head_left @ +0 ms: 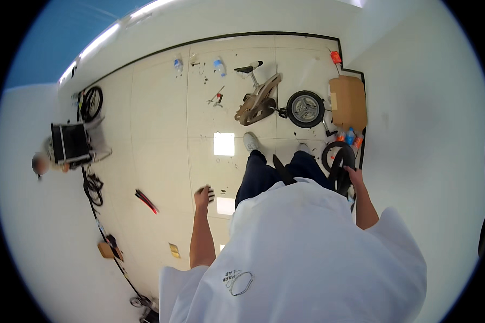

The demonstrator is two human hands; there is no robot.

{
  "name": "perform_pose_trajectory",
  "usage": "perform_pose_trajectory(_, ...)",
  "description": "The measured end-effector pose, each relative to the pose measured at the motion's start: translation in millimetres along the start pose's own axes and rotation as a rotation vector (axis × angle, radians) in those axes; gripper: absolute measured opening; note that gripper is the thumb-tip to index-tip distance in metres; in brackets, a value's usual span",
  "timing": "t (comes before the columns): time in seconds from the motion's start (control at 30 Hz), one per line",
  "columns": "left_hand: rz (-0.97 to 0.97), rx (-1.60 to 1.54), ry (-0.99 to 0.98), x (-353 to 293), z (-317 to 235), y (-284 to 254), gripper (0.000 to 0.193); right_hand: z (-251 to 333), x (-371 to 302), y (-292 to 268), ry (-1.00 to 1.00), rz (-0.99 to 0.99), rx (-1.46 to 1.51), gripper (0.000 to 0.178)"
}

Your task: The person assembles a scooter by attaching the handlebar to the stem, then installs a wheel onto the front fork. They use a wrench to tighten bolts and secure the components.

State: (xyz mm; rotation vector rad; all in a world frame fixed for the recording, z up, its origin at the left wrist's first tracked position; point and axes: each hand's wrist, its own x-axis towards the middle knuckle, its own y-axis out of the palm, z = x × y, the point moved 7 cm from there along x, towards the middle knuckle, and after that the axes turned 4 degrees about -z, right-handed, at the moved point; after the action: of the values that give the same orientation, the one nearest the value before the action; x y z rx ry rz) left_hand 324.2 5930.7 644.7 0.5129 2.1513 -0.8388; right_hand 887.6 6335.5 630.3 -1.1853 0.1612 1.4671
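My right hand (353, 175), at my right side, grips a black tyre (343, 161) that hangs beside my leg, partly hidden by my shirt and trousers. Out to the left, my left hand (203, 197) hangs over the floor with its fingers loosely bent and apart; I see nothing held in it. Ahead of my shoes lies a bicycle frame (260, 97), brownish, with a dark saddle (249, 68) on its post. To its right is a small wheel (305, 109) with a black tyre and grey hub. Another black ring (328, 156) lies behind the held tyre.
A cardboard box (348, 102) and several bottles (351, 137) stand along the right wall. Red-handled tools (217, 99), plastic bottles (219, 67) and small dark parts lie ahead. Red and black strips (146, 201) lie left. A person sits by a black chair (70, 143) at the far left.
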Motion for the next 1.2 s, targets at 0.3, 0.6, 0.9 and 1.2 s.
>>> perform_pose_trajectory(0.3, -0.09, 0.032, -0.36, -287, 235, 60, 0.031, 153, 42, -13, -0.242, 0.169, -0.195, 0.059)
perform_pose_trajectory(0.6, -0.09, -0.409, -0.173, -294, 363, 130, 0.03, 188, -90, 116, -0.084, 0.874, 0.238, 0.034)
perform_pose_trajectory(0.9, -0.328, -0.665, -0.143, -286, 390, 15, 0.035, 144, -211, 188, -0.256, 0.846, -0.06, 0.033)
perform_pose_trajectory(1.2, -0.53, -0.768, -0.125, -264, 472, -95, 0.034, 74, -456, 343, -0.018, 1.573, 0.239, 0.043)
